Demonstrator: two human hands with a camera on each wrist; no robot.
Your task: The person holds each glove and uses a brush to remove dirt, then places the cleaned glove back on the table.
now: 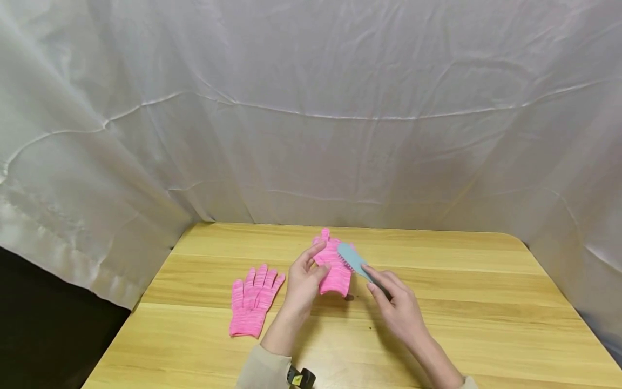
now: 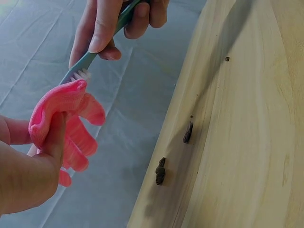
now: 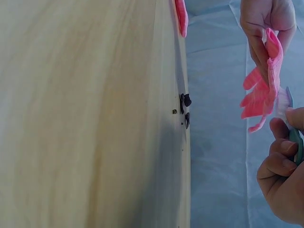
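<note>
A pink knitted glove (image 1: 335,273) is held up off the table by my left hand (image 1: 303,278), pinched between thumb and fingers, its cuff towards me. In the left wrist view the thumb lies on the glove's (image 2: 76,123) near side and the other fingers go behind it. My right hand (image 1: 400,305) grips the handle of a blue-green brush (image 1: 353,259). The brush's pale bristles (image 2: 80,75) face the glove and touch it or come very near. A second pink glove (image 1: 252,302) lies flat on the table to the left, fingers pointing away.
Several small dark clumps (image 2: 160,172) and crumbs lie on the wooden table (image 1: 486,302) beneath the held glove. A grey-white curtain (image 1: 340,151) hangs behind the table and along its sides. A black band (image 1: 300,377) is on my left wrist.
</note>
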